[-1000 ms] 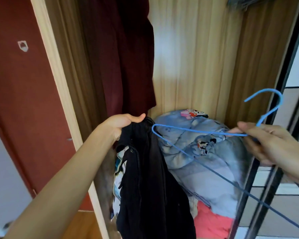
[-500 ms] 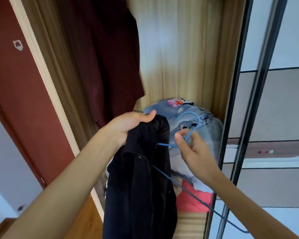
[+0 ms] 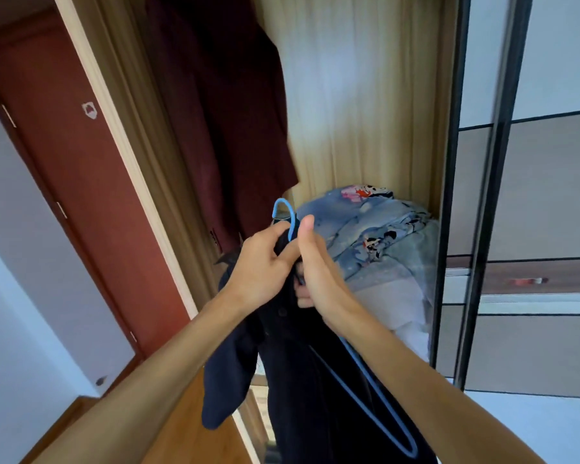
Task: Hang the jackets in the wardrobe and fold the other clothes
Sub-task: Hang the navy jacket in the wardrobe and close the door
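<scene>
A black jacket [image 3: 302, 380] hangs down in front of the open wardrobe [image 3: 365, 95]. My left hand [image 3: 265, 262] grips its collar at the top. A blue wire hanger [image 3: 375, 396] runs along the jacket, its hook [image 3: 287, 212] sticking up above my hands. My right hand [image 3: 315, 266] holds the hanger's neck, pressed against the left hand and the collar. How far the hanger sits inside the jacket is hidden by the fabric.
A dark red garment [image 3: 221, 112] hangs at the wardrobe's left. A pile of blue patterned bedding [image 3: 375, 242] fills the wardrobe floor. A black-framed sliding door [image 3: 476, 195] stands to the right, a red-brown room door [image 3: 74, 182] to the left.
My right hand brought the hanger from the right over to the jacket's collar, and its hook now points up. Both hands have met at the collar. The view swung a little.
</scene>
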`<state>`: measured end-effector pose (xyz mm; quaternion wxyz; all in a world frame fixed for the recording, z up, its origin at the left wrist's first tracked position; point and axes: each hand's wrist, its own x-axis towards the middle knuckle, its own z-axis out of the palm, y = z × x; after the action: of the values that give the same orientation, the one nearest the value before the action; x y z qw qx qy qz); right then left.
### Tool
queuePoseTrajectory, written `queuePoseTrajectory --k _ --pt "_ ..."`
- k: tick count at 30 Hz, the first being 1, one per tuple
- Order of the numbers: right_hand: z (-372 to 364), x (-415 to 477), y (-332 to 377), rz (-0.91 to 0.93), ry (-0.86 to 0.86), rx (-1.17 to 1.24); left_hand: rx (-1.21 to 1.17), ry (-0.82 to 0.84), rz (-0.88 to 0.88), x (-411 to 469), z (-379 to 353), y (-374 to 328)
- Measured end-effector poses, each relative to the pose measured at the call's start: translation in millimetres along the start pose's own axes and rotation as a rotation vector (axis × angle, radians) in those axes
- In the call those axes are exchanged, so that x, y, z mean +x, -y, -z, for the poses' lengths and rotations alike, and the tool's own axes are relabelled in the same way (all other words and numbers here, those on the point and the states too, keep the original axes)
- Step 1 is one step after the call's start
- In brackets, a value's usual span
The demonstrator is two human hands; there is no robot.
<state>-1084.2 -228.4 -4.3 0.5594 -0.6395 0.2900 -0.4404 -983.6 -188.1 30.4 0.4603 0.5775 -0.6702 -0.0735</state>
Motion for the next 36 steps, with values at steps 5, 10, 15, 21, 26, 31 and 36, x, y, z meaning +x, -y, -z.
queuePoseTrajectory --k 5,10,15,21,26,31,36 --pt "47 -5 -11 -0.124 0.337 0.059 0.056 -0.12 -0.065 -2 5 3" --pt "109 -10 -83 -0.077 0.066 -0.262 0.077 -0.218 -0.073 1 12 5" --pt "120 -38 -203 -0.438 0.307 -0.418 0.049 -0.276 -0.087 6 26 1" --pt "73 -51 -245 -0.354 0.165 -0.319 0.064 -0.232 -0.12 3 38 -11" --pt "40 -28 -231 -0.197 -0.036 -0.157 0.27 -0.355 -0.102 2 65 16" --pt "34 -13 -180 -0.128 -0.116 -0.165 0.67 -0.415 0.023 -5 91 71" --pt "34 -18 -110 -0.074 -0.228 -0.028 0.987 -0.359 0.169 -18 102 118"
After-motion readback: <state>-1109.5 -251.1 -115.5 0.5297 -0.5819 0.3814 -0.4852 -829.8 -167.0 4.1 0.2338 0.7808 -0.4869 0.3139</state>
